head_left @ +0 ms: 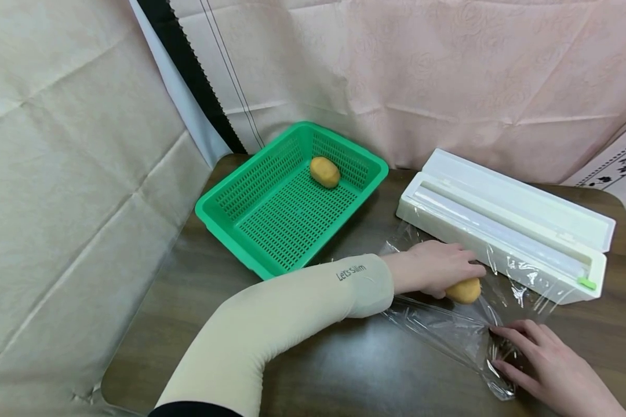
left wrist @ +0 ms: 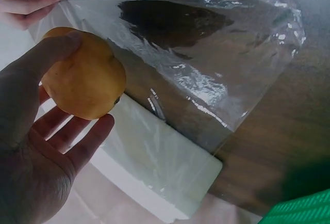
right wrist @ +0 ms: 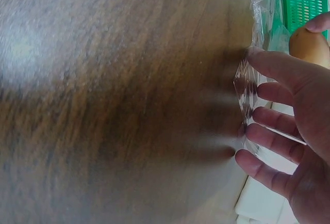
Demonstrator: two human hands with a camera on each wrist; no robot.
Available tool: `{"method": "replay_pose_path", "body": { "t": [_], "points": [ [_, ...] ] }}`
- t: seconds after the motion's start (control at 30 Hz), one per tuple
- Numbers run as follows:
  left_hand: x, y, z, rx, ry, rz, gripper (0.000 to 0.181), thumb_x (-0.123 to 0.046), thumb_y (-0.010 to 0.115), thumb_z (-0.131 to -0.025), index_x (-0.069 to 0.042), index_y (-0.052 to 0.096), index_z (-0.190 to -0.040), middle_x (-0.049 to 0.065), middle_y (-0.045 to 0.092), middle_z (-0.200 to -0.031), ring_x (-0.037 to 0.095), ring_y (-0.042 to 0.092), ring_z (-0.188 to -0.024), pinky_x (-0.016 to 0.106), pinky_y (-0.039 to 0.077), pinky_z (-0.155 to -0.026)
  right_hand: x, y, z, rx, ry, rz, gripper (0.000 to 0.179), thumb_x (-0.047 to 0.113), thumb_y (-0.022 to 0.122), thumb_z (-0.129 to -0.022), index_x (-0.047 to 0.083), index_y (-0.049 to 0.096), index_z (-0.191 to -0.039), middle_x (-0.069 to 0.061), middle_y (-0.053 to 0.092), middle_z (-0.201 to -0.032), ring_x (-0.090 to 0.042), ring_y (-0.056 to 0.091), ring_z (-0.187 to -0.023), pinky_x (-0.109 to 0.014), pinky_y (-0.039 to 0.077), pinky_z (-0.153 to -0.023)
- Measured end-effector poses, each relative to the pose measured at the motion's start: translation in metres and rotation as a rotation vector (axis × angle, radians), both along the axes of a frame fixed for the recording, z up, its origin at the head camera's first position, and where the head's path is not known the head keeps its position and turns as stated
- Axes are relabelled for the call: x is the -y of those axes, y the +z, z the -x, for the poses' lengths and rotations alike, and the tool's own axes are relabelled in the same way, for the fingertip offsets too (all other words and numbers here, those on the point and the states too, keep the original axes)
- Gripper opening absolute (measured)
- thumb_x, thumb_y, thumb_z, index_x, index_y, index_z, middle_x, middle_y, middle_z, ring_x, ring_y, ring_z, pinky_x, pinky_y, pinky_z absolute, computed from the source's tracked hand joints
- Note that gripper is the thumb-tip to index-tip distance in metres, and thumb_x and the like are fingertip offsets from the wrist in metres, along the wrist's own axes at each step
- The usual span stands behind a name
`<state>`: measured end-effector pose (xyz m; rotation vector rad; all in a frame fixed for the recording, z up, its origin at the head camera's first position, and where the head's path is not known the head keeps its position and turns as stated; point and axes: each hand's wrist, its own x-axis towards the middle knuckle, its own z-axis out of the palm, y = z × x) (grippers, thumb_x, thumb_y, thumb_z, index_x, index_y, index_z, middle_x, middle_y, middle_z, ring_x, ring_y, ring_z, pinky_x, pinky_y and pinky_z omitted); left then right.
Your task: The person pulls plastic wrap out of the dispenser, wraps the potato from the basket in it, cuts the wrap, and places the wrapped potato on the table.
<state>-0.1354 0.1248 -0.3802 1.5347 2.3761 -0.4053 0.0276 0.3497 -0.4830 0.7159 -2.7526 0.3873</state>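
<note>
My left hand [head_left: 438,269] grips a yellow potato [head_left: 464,291] with thumb and fingers, over a sheet of clear plastic wrap [head_left: 438,327]. In the left wrist view the thumb lies on top of the potato [left wrist: 85,74] and the fingers curl beneath it. My right hand [head_left: 553,362] holds the near right edge of the wrap, which bunches between thumb and fingers. Seen from the right wrist, the fingertips of the right hand [right wrist: 289,115] are at the crumpled wrap [right wrist: 247,84], close over the table. The sheet runs out from a white wrap dispenser [head_left: 501,249].
The dispenser's lid [head_left: 521,197] is raised at the back, and a green slider [head_left: 586,283] sits at its right end. Left of it stands a green perforated basket [head_left: 224,226] with another potato [head_left: 324,172] inside. Pale cloth [head_left: 422,69] hangs behind the wooden table [head_left: 334,370].
</note>
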Motion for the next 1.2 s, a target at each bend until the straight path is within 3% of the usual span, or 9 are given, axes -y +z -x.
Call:
{"method": "replay_pose_path", "body": {
  "t": [0.4,0.63,1.2],
  "points": [
    [0.001,-0.015,0.0,0.013,0.01,0.015,0.071,-0.038,0.079,-0.097,-0.04,0.042,-0.158,-0.013,0.048,-0.15,0.005,0.046,-0.139,0.026,0.048,-0.104,0.0,0.0,0.0,0.025,-0.027,-0.021,0.055,0.05,0.094,-0.075,0.017,0.077,-0.116,0.007,0.065,-0.11,-0.018,0.059,-0.095,-0.03,0.05,-0.074],
    [-0.002,-0.019,0.001,0.017,0.014,0.0,0.067,-0.038,0.078,-0.097,-0.04,0.044,-0.155,-0.013,0.049,-0.147,0.006,0.048,-0.136,0.026,0.049,-0.102,-0.001,-0.002,0.0,0.011,-0.013,-0.011,0.054,0.057,0.089,-0.08,0.017,0.077,-0.114,0.007,0.064,-0.109,-0.018,0.059,-0.094,-0.03,0.049,-0.075],
    [0.001,-0.029,0.002,0.012,0.007,-0.032,0.072,-0.042,0.076,-0.099,-0.041,0.038,-0.161,-0.009,0.038,-0.159,0.008,0.041,-0.143,0.025,0.05,-0.102,0.0,0.0,-0.004,0.045,-0.033,-0.046,0.059,0.047,0.095,-0.076,0.015,0.075,-0.122,0.005,0.065,-0.11,-0.018,0.06,-0.093,-0.034,0.053,-0.068]
  ]
}}
